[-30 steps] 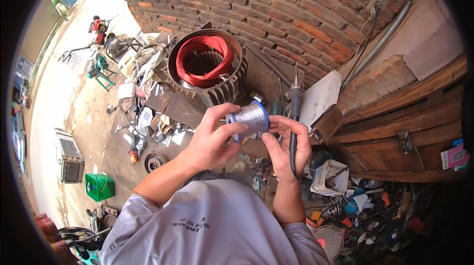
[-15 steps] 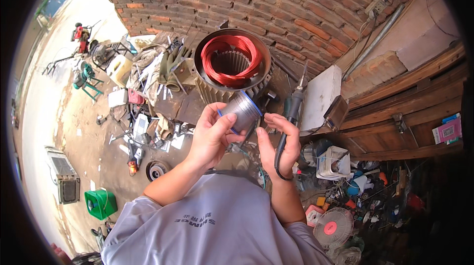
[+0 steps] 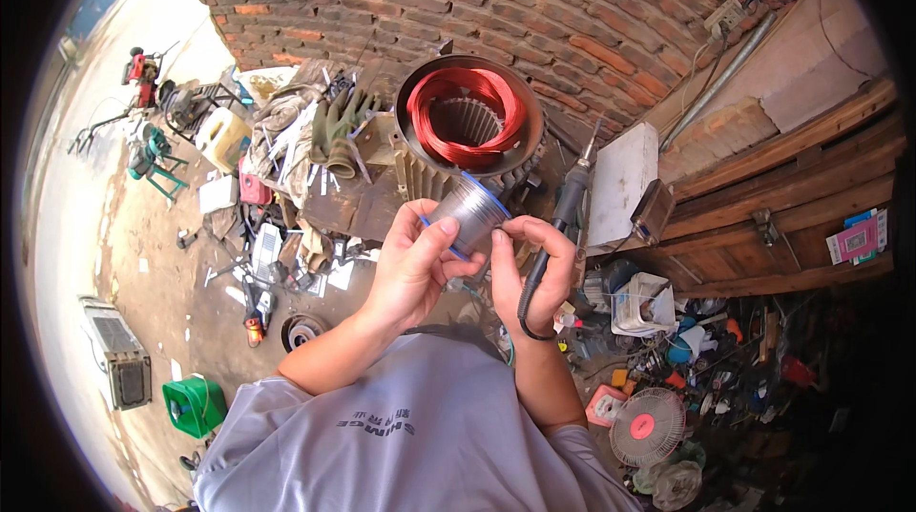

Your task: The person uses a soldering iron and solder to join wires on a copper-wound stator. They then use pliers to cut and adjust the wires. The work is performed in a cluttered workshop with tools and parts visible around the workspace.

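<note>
1. Your left hand (image 3: 412, 269) is closed round the spool of grey wire (image 3: 469, 213), thumb across its near side. The spool sits just below the motor stator (image 3: 469, 121), almost touching its rim in this view. Its long axis tilts up and to the right, with the blue-rimmed end toward the stator.
2. Your right hand (image 3: 536, 269) is curled, its fingertips (image 3: 500, 237) pinching at the spool's lower right edge. The same hand holds a black soldering iron (image 3: 563, 216) against the palm, tip pointing up past the stator's right side and the cord looping below the wrist.
3. Both forearms rise from the lower edge, converging below the stator.
4. Left of the stator lie green gloves (image 3: 336, 125) among scrap on the bench. Right of it stands a white box (image 3: 620, 183) against the brick wall (image 3: 534, 6). Far below and right, a small fan (image 3: 647, 426) lies on the floor.
5. The spool and your hands cover the stator's lower front.
</note>
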Tool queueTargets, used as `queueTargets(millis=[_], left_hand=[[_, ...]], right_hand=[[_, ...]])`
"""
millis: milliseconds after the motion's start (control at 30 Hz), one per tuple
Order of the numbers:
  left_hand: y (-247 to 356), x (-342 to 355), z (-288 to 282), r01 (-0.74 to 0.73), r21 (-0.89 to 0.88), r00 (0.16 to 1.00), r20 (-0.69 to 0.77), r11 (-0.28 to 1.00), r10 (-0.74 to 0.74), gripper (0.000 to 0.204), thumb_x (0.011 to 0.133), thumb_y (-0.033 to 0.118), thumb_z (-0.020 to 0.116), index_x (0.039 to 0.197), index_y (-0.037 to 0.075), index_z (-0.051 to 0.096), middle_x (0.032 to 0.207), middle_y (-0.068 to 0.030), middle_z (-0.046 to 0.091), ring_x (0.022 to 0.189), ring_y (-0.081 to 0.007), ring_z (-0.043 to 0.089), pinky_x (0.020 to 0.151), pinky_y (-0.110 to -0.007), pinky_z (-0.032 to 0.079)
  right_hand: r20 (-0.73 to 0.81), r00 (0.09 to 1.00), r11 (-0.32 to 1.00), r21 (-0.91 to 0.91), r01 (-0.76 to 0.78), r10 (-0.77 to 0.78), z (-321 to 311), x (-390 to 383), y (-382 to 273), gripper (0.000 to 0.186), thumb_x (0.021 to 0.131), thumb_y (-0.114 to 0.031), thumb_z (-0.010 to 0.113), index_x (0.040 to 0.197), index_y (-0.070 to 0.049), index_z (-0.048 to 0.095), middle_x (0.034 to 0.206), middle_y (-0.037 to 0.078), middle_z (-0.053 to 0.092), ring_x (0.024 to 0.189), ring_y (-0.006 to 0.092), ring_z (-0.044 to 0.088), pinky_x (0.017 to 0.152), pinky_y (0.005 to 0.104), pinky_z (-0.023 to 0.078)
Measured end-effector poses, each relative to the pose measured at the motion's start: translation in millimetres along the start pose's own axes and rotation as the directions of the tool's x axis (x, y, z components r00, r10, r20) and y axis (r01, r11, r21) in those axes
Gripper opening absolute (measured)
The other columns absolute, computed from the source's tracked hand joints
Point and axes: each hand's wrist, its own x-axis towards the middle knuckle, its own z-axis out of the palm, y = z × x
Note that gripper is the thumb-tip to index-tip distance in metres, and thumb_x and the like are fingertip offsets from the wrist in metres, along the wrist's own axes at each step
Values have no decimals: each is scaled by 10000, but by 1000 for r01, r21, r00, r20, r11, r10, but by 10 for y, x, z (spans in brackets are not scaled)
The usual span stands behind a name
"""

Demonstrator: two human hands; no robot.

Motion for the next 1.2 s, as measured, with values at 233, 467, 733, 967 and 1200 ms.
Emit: queueTargets(millis=[233,467,733,967,1200], left_hand=[[2,-27,-42,25,-23,999,-32,999,-26,356,1009,146,680,1224,55,411,1113,-178,669,810,-279,767,706,-333,683],[-17,-64,-25,17,168,997,-77,986,-4,378,997,166,700,1217,52,414,1068,-173,676,777,-265,761,672,-329,669],[-128,-62,-40,30,87,990,-138,996,-17,383,1028,275,644,1221,16,437,1028,-175,686,811,-319,772,666,-341,666],[-101,16,-202,238,-271,971,44,933,-234,604,1041,462,521,1326,-71,496,1070,-248,705,849,-338,775,702,-350,672],[130,6,-442,388,1,897,231,922,-377,379,966,280,611,1263,61,528,1000,-185,687,721,-291,712,605,-315,614]], right_hand=[[42,999,998,65,5,-8,58,-5,14,409,854,105,742,1180,3,518,999,153,698,865,205,689,810,335,571],[120,987,993,-33,112,-107,-6,58,131,386,807,94,736,1139,0,565,984,186,673,823,329,692,733,415,572],[76,997,1000,21,-21,20,-49,-9,181,393,817,125,661,1164,0,525,950,125,642,773,206,648,746,340,558],[-89,934,854,441,-275,347,-129,-41,246,434,903,136,563,1271,-39,416,1019,115,601,896,242,711,799,345,589],[-130,839,669,672,-317,528,-368,102,370,391,943,113,517,1287,-31,399,1004,110,582,780,208,677,736,351,593]])
